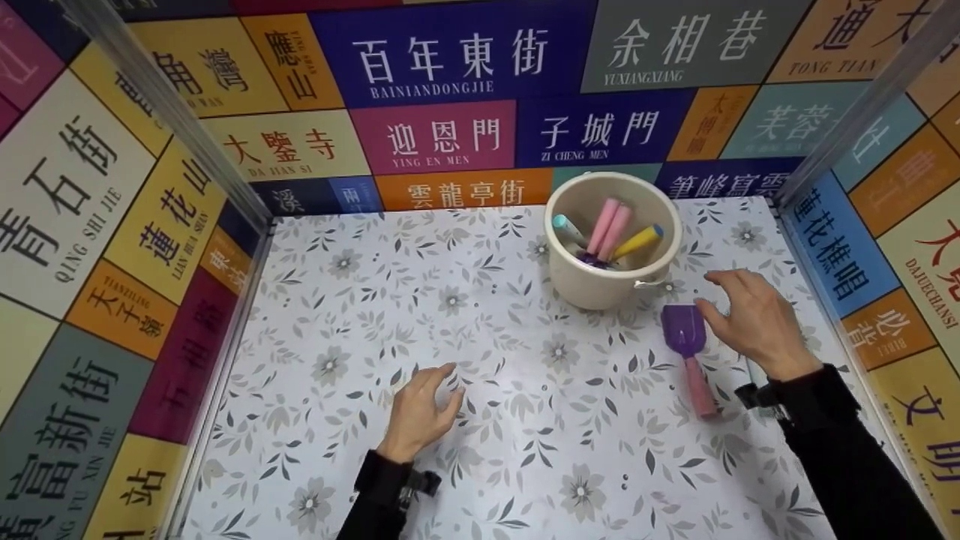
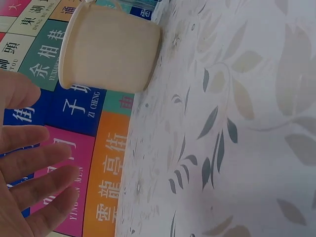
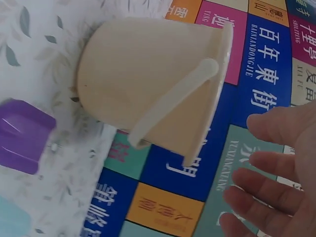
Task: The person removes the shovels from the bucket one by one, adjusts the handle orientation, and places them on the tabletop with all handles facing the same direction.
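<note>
My right hand [image 1: 757, 319], empty with its fingers loosely spread, hovers just right of a toy shovel [image 1: 684, 330] with a purple blade and a pink handle. The shovel lies on the flowered surface, its blade toward the back. Behind it stands a cream bucket [image 1: 600, 289] holding several toy tools, whose pink handles [image 1: 609, 229], yellow handle [image 1: 639, 240] and teal handle [image 1: 568, 227] poke up. Nothing is in my left hand [image 1: 420, 412], which is over the front middle with relaxed fingers. In the right wrist view the bucket's handle [image 3: 173, 103] hangs down its side.
A pale blue item [image 3: 11, 217] shows near the shovel in the right wrist view, mostly covered by my right wrist in the head view. Panels with Chinese lettering [image 1: 450, 56] wall the table [image 1: 450, 300] at the back and both sides.
</note>
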{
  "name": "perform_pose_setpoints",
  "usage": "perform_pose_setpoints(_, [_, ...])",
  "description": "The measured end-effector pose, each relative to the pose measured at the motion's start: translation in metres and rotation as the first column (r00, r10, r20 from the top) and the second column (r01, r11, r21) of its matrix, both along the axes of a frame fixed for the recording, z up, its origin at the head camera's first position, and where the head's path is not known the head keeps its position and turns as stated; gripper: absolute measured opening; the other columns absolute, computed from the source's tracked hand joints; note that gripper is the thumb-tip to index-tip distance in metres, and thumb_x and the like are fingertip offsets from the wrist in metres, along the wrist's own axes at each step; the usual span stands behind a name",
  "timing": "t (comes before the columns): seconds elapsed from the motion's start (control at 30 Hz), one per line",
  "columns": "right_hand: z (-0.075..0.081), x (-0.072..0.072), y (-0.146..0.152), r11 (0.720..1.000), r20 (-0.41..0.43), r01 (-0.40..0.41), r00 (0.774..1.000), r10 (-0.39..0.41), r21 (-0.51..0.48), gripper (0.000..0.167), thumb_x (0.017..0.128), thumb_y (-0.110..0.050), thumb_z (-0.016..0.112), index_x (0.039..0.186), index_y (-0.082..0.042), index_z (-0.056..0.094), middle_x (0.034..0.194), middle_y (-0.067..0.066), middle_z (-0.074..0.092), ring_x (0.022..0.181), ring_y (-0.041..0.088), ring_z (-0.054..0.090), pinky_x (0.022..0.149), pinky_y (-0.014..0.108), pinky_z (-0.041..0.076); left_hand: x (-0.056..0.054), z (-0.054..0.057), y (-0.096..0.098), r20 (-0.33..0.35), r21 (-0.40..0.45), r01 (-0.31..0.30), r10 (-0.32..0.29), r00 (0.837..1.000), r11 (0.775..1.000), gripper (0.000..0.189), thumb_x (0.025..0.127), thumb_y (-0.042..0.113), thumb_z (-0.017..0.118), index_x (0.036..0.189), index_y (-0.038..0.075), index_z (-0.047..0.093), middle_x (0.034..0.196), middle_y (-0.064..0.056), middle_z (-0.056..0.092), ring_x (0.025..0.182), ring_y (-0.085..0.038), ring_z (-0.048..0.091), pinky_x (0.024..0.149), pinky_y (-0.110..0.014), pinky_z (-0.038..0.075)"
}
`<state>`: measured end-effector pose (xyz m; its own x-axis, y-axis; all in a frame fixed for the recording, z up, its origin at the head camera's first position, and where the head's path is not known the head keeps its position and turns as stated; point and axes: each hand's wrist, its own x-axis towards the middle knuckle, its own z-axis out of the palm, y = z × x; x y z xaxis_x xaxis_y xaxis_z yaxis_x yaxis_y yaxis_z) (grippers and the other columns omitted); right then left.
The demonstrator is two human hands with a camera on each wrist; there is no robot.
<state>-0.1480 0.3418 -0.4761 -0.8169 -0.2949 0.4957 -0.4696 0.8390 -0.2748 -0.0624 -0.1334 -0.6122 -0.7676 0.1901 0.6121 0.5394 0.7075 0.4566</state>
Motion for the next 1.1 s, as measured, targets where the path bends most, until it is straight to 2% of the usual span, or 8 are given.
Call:
perform_pose_setpoints(0.13, [0.015, -0.019, -0.008, 0.991, -0.069, -0.065, 0.995, 0.073, 0.113, 0.039, 0.081, -0.001, 0.085, 0.115, 0.008, 0.068, 0.102, 0.029, 0.068, 0.092, 0.048, 0.065, 0.074, 0.058, 0.055, -0.004, 0.001, 0.01, 0.022, -0.007, 0.012, -0.012, 1.0, 1.0, 0.037, 0.084, 0.011, 0.081, 0.119, -0.001, 0.075, 0.102, -0.015, 0.075, 0.092, -0.028, 0.074, 0.07, -0.039, 0.062])
perform_pose_setpoints(0.23, [0.025, -0.036, -0.016, 0.978, -0.077, -0.105, 0.99, 0.121, 0.18, 0.037, 0.081, -0.001, 0.086, 0.113, 0.007, 0.068, 0.1, 0.027, 0.068, 0.09, 0.046, 0.066, 0.076, 0.056, 0.055, -0.005, 0.002, 0.018, 0.035, -0.009, 0.03, -0.029, 0.999, 1.0, 0.036, 0.085, 0.012, 0.081, 0.118, 0.0, 0.075, 0.103, -0.015, 0.076, 0.092, -0.029, 0.074, 0.069, -0.039, 0.062])
perform_pose_setpoints(0.5, [0.033, -0.079, -0.046, 0.935, 0.05, -0.233, 0.972, 0.228, 0.267, 0.03, 0.08, -0.002, 0.081, 0.105, 0.007, 0.067, 0.104, 0.027, 0.068, 0.095, 0.048, 0.064, 0.082, 0.06, 0.053, -0.004, 0.001, 0.033, 0.009, -0.036, 0.074, -0.073, 0.997, 0.997, 0.037, 0.083, 0.016, 0.082, 0.116, 0.002, 0.075, 0.105, -0.012, 0.077, 0.094, -0.027, 0.074, 0.075, -0.037, 0.062])
perform_pose_setpoints(0.6, [0.033, -0.092, -0.058, 0.907, 0.124, -0.253, 0.967, 0.224, 0.336, 0.026, 0.083, -0.004, 0.078, 0.105, 0.005, 0.066, 0.107, 0.027, 0.066, 0.101, 0.049, 0.063, 0.087, 0.062, 0.051, -0.003, 0.0, 0.038, 0.008, -0.05, 0.088, -0.087, 0.996, 0.995, 0.037, 0.083, 0.018, 0.082, 0.117, 0.003, 0.076, 0.105, -0.011, 0.077, 0.094, -0.027, 0.074, 0.076, -0.037, 0.062])
perform_pose_setpoints(0.73, [0.033, -0.108, -0.071, 0.855, 0.195, -0.277, 0.958, 0.211, 0.439, 0.026, 0.087, -0.006, 0.076, 0.108, 0.005, 0.066, 0.11, 0.028, 0.065, 0.106, 0.05, 0.062, 0.094, 0.064, 0.05, -0.002, -0.002, 0.043, 0.021, -0.079, 0.104, -0.102, 0.995, 0.991, 0.037, 0.084, 0.019, 0.081, 0.117, 0.004, 0.076, 0.105, -0.01, 0.077, 0.096, -0.025, 0.074, 0.077, -0.036, 0.062])
perform_pose_setpoints(0.87, [0.03, -0.122, -0.079, 0.806, 0.243, -0.292, 0.951, 0.189, 0.515, 0.03, 0.085, -0.004, 0.073, 0.112, 0.006, 0.067, 0.111, 0.028, 0.065, 0.106, 0.05, 0.062, 0.097, 0.063, 0.05, -0.001, -0.004, 0.048, 0.028, -0.109, 0.114, -0.111, 0.993, 0.988, 0.035, 0.085, 0.02, 0.08, 0.116, 0.005, 0.075, 0.104, -0.009, 0.077, 0.095, -0.024, 0.074, 0.078, -0.035, 0.061])
perform_pose_setpoints(1.0, [0.027, -0.134, -0.086, 0.775, 0.294, -0.282, 0.947, 0.13, 0.566, 0.038, 0.085, -0.012, 0.076, 0.117, 0.006, 0.067, 0.116, 0.028, 0.063, 0.111, 0.05, 0.06, 0.101, 0.061, 0.047, 0.001, -0.003, 0.053, 0.04, -0.135, 0.133, -0.129, 0.991, 0.982, 0.035, 0.085, 0.021, 0.08, 0.116, 0.005, 0.076, 0.105, -0.009, 0.077, 0.095, -0.024, 0.074, 0.079, -0.035, 0.061])
perform_pose_setpoints(1.1, [0.026, -0.142, -0.091, 0.749, 0.307, -0.284, 0.945, 0.113, 0.599, 0.038, 0.084, -0.015, 0.077, 0.115, 0.006, 0.067, 0.115, 0.027, 0.064, 0.111, 0.049, 0.06, 0.099, 0.059, 0.046, 0.001, -0.001, 0.057, 0.065, -0.148, 0.156, -0.148, 0.987, 0.977, 0.034, 0.087, 0.022, 0.08, 0.116, 0.005, 0.076, 0.106, -0.009, 0.077, 0.097, -0.024, 0.074, 0.081, -0.035, 0.061])
